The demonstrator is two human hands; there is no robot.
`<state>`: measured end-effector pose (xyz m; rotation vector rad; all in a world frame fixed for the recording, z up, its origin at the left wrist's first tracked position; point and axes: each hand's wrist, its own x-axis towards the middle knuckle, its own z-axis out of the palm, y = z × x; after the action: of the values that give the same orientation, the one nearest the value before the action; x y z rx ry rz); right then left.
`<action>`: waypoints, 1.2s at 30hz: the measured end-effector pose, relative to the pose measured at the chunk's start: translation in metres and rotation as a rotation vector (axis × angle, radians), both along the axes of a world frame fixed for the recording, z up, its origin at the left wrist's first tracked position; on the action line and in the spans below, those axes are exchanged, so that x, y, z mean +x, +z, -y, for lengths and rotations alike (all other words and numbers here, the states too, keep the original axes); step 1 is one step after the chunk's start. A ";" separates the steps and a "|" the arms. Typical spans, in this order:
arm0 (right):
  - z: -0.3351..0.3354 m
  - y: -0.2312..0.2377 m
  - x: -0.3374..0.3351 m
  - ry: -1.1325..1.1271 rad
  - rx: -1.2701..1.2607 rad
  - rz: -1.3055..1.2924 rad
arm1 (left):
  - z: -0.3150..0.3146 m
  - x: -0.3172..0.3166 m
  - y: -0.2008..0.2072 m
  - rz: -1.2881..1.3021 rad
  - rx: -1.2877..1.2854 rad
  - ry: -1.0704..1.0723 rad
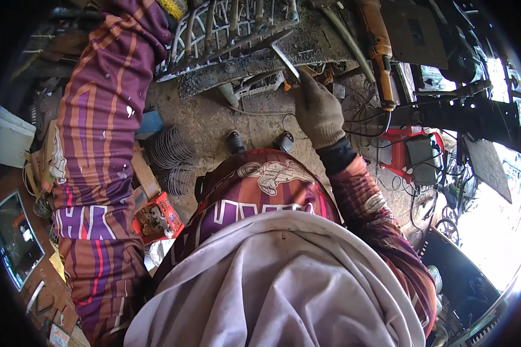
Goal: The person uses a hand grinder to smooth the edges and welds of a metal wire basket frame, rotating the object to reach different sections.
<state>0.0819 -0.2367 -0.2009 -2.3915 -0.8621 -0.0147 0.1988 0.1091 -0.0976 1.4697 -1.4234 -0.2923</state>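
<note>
while one right hand (319, 113) grips one metal tool (285, 59), i cannot judge one left hand (175, 7) (mostly cropped).

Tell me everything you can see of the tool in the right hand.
The tool looks like a small hammer: a straight, silvery, metal-looking shaft with a narrow, darker head set across its far end. The gloved right hand grips its near end, hiding that part. It slants forward toward the barred frame; contact there is unclear.
</note>
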 end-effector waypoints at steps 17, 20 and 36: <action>0.007 -0.007 0.010 -0.048 0.203 -0.216 | 0.007 -0.001 0.003 -0.051 -0.009 -0.110; 0.000 -0.019 0.006 -0.108 0.414 -0.281 | 0.009 0.001 0.003 -0.053 -0.017 -0.132; 0.010 -0.016 0.003 -0.265 0.429 -0.534 | 0.001 0.002 0.005 -0.098 -0.034 -0.215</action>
<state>0.0852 -0.2471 -0.2168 -1.9441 -0.2559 0.2919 0.2003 0.1081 -0.0924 1.2592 -1.5003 -0.4653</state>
